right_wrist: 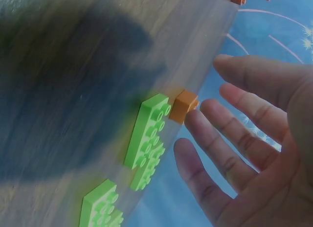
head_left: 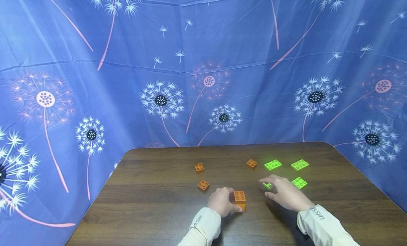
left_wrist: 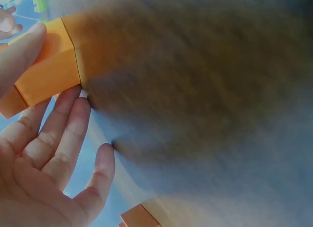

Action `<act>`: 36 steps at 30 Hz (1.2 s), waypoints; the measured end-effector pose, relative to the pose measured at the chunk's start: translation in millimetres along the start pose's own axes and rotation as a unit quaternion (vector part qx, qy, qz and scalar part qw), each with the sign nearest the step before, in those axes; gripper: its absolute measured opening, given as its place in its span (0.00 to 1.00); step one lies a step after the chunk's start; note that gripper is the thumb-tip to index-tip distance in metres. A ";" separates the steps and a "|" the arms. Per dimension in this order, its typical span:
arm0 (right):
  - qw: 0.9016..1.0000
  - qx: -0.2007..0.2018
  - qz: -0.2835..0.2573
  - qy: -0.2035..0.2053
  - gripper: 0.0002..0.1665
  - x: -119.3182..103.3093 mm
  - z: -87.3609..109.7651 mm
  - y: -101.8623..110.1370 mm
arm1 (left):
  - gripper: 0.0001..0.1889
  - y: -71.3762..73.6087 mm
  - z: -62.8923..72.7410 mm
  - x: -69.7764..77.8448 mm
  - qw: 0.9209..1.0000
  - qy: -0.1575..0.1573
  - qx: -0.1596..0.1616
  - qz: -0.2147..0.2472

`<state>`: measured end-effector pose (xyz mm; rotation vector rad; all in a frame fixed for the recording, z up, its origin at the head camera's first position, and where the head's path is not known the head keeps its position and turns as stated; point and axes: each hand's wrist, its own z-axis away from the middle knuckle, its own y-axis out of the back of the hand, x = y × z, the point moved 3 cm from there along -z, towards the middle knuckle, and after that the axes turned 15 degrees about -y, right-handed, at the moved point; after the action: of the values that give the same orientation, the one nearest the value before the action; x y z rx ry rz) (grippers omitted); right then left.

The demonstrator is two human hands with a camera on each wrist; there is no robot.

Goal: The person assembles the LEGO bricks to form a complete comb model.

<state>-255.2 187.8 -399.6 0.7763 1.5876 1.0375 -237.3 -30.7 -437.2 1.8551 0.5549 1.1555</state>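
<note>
My left hand (head_left: 221, 202) grips a small stack of orange toy building bricks (head_left: 240, 197), standing upright on the table. Its thumb lies along the near side and its fingertips are behind; the top brick is darker than the one beneath. In the left wrist view the stack (left_wrist: 51, 65) sits between thumb and fingers, the little finger spread away. My right hand (head_left: 287, 193) hovers to the right with fingers apart and nothing held. Below its fingers a green brick (head_left: 267, 185) is partly hidden; the right wrist view shows that green brick (right_wrist: 146, 131) beside the fingertips.
Two loose orange bricks (head_left: 203, 186) lie left of the stack, and another orange brick (head_left: 251, 164) is farther back. Beyond the right hand lie green bricks (head_left: 273, 164), one partly covered by it. A blue patterned cloth (head_left: 190, 80) hangs behind the wooden table (head_left: 143, 196).
</note>
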 end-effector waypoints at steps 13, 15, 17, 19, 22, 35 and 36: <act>0.998 0.031 0.023 -0.047 0.24 11.3 -3.6 7.7 | 0.24 1.5 0.4 1.0 1.000 0.005 -0.002 0.000; 0.998 0.035 0.026 -0.055 0.23 12.8 -4.4 8.9 | 0.24 1.5 0.3 1.4 1.000 0.007 -0.002 0.000; 0.997 0.038 0.029 -0.059 0.23 14.4 -5.6 9.6 | 0.25 1.7 0.1 1.9 1.000 0.008 -0.004 0.000; 0.997 0.041 0.031 -0.062 0.23 16.1 -6.8 10.1 | 0.25 2.1 0.0 2.5 1.000 0.009 -0.005 0.001; 0.996 0.045 0.038 -0.061 0.22 18.6 -9.2 10.3 | 0.24 2.9 0.2 3.1 1.000 0.009 -0.005 0.004; 0.994 0.065 0.072 -0.041 0.22 27.1 -20.5 6.1 | 0.25 3.8 0.0 3.6 1.000 0.013 -0.013 0.007; 0.994 0.066 0.074 -0.041 0.22 27.1 -21.8 6.4 | 0.25 3.8 0.2 3.6 1.000 0.012 -0.012 0.007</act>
<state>-283.2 209.1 -403.0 1.0274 1.5578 1.0004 -235.7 -30.2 -432.3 1.8283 0.5407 1.1903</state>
